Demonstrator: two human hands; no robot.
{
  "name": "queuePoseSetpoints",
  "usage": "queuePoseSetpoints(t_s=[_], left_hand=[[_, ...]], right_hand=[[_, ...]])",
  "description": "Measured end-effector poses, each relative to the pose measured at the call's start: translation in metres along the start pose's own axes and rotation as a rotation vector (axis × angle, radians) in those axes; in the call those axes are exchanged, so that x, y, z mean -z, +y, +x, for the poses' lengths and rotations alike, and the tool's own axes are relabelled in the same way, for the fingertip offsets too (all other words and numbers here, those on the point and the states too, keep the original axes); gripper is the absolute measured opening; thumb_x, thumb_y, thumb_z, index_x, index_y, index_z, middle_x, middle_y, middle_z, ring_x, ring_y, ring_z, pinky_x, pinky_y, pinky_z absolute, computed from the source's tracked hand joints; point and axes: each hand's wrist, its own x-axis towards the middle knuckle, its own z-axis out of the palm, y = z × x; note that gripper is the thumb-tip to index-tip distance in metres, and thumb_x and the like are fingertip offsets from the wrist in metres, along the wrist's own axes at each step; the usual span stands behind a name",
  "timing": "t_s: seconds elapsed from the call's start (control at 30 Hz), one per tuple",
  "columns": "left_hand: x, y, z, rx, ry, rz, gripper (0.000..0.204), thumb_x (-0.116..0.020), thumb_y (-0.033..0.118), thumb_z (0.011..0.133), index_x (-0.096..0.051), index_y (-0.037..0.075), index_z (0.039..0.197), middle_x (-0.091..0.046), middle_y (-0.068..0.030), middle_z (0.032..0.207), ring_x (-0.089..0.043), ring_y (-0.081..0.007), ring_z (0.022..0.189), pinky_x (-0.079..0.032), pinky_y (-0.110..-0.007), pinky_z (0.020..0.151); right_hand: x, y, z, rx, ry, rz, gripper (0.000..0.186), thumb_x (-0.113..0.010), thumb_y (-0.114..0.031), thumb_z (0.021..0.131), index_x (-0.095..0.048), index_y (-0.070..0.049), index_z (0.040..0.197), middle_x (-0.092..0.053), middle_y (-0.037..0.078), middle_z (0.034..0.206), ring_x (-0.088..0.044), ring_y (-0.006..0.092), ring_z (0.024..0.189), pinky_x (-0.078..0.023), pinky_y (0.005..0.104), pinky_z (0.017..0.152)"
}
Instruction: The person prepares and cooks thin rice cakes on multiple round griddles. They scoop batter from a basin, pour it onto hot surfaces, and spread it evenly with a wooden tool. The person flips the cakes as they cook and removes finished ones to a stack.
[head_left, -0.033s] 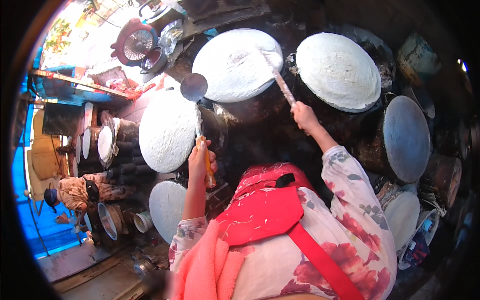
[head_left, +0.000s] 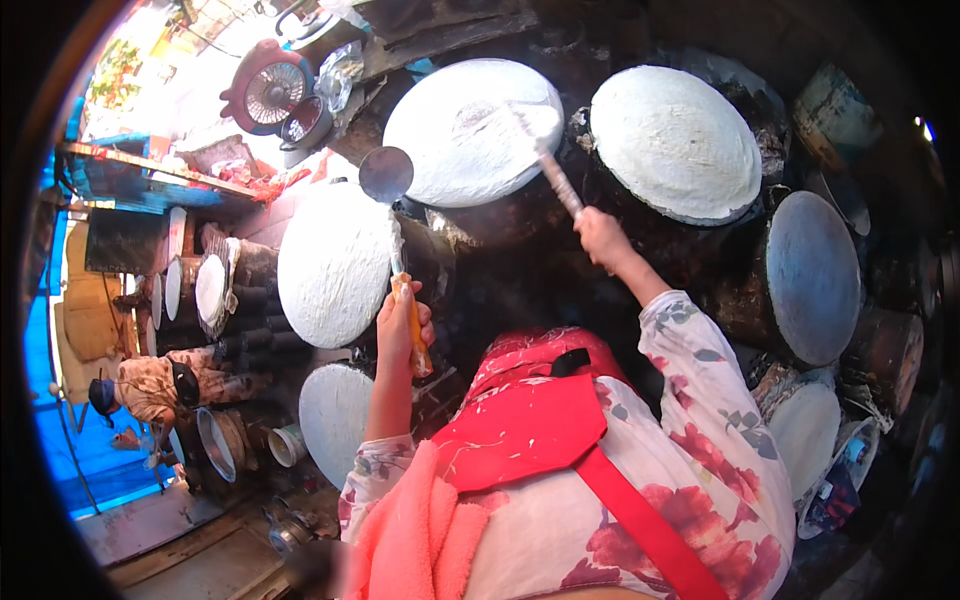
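Observation:
My left hand point(head_left: 405, 325) is closed on the orange handle of a ladle point(head_left: 386, 174); its dark round bowl is raised near the upper-right rim of a white-coated round plate point(head_left: 330, 270). My right hand point(head_left: 605, 240) grips a pale, smeared stick-like spreader point(head_left: 560, 180), whose motion-blurred far end is over the middle white-coated plate point(head_left: 450, 135), where the coating is uneven. Another coated round plate point(head_left: 675, 140) sits at upper right. A bare grey plate point(head_left: 813, 275) stands right of my right arm, and a paler one point(head_left: 335, 420) is left of my left forearm.
The plates rest on dark drum-like bases. At left, another person point(head_left: 160, 390) bends among more drums, plates point(head_left: 210, 290) and buckets. A fan point(head_left: 272, 88) and small pot stand at upper left, near a wooden shelf point(head_left: 160, 165). More plates and clutter line the lower right.
My right hand and the spreader have shifted slightly left across the middle plate. My left hand and the ladle are nearly unmoved.

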Motion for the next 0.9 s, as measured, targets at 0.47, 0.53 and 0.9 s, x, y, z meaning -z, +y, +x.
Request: queuePoseSetpoints(t_s=[0.47,0.53,0.9], left_hand=[[-0.013,-0.022,-0.016,0.025,0.032,0.043,0.035,-0.042,0.036,0.097,-0.046,0.006,0.114,-0.045,-0.0038,0.063,-0.042,-0.0109,0.04,-0.036,-0.024,0.036],[-0.018,-0.022,-0.015,0.025,0.045,0.02,0.035,-0.043,0.036,0.096,-0.046,0.006,0.114,-0.045,-0.0037,0.063,-0.041,-0.0108,0.04,-0.035,-0.024,0.036],[-0.02,-0.019,-0.012,0.046,0.063,-0.024,0.035,-0.043,0.038,0.096,-0.047,0.007,0.114,-0.043,-0.0022,0.062,-0.04,-0.0103,0.041,-0.035,-0.023,0.037]], right_hand=[[0.033,-0.044,0.137,-0.123,0.105,-0.294,0.026,-0.045,-0.02,0.085,-0.063,-0.005,0.097,-0.065,0.021,0.095,-0.062,0.0367,0.094,-0.049,0.0455,0.08],[0.036,-0.062,0.168,-0.102,0.085,-0.342,0.028,-0.045,-0.016,0.083,-0.065,-0.003,0.098,-0.065,0.021,0.098,-0.062,0.0348,0.097,-0.049,0.0433,0.082],[0.008,-0.032,0.06,-0.097,0.205,-0.368,0.021,-0.046,-0.023,0.09,-0.051,-0.002,0.09,-0.063,0.024,0.077,-0.064,0.0362,0.079,-0.05,0.048,0.069]])
